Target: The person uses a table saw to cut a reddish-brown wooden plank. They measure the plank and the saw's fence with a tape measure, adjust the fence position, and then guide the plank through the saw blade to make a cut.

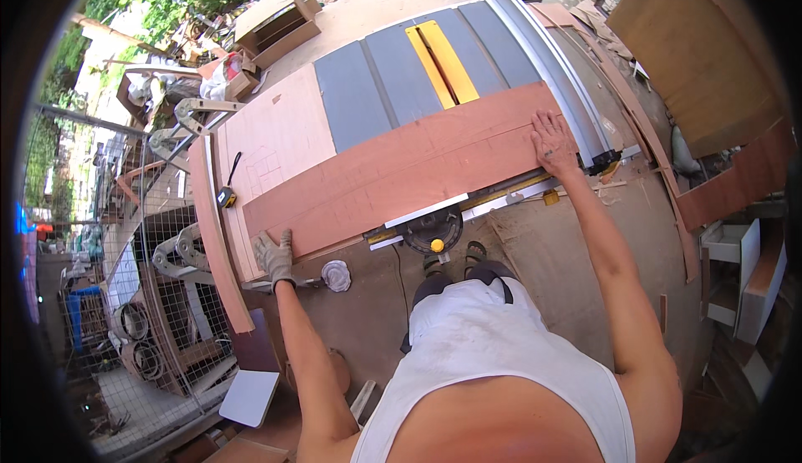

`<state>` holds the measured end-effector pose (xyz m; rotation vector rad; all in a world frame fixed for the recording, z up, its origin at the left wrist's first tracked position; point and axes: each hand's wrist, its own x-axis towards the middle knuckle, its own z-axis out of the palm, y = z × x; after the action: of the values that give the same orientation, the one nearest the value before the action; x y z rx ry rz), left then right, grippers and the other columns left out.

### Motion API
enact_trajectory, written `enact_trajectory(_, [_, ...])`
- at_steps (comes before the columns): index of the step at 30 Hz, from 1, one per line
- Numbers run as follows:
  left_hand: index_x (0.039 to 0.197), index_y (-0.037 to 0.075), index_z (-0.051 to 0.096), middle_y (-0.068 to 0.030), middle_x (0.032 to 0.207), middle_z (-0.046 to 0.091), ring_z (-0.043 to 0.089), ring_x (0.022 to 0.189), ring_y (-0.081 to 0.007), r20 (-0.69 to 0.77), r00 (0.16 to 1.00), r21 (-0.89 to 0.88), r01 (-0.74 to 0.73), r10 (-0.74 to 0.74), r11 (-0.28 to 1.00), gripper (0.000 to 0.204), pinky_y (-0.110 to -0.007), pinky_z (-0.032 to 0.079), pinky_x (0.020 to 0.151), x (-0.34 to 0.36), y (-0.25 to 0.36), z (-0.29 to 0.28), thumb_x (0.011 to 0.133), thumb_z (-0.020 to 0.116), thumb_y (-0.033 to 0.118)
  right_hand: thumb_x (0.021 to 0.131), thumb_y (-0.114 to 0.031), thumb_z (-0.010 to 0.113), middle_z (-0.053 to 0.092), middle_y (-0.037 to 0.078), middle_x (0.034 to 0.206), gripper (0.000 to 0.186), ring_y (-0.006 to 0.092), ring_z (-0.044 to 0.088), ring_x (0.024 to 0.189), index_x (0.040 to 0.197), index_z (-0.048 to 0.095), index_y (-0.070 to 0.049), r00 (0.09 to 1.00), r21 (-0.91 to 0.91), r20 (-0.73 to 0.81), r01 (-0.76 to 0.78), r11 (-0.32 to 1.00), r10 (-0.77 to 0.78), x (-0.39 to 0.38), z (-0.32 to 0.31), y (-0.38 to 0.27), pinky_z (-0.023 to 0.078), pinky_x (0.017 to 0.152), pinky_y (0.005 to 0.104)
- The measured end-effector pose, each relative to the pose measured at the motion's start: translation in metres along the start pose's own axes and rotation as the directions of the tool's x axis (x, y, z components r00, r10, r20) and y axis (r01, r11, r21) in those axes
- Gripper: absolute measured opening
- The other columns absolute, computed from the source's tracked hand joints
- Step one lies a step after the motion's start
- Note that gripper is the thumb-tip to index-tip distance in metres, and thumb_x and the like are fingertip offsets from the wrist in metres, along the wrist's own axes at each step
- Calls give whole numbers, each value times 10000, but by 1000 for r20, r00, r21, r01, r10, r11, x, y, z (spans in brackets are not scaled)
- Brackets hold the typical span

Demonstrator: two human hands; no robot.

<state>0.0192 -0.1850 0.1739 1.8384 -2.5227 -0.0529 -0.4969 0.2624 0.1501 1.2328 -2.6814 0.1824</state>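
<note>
A long reddish plywood board lies across the near side of a table saw, with a thin line running along its length. My right hand, bare, rests flat on the board's right end, fingers stretched out near the rip fence. At the board's near left corner is my left hand in a grey glove. Its thumb and fingers are spread against the board's end and edge. The slot of the yellow throat plate lies beyond the board, which covers the plate's near end.
A tape measure sits on the pale side panel. Below the board's near edge is a miter gauge with a yellow knob. A wire fence stands left, a large brown panel right, and an open wooden box beyond.
</note>
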Motion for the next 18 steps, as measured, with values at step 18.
enact_trajectory(18, [1494, 129, 198, -124, 1571, 72, 35, 1438, -372, 459, 664, 69, -689, 590, 722, 1112, -607, 55, 1109, -46, 89, -60, 645, 676, 664, 911, -280, 472, 435, 145, 1372, 426, 325, 313, 1340, 1300, 513, -111, 991, 47, -128, 45, 998, -39, 8, -6, -2, 227, 1098, 506])
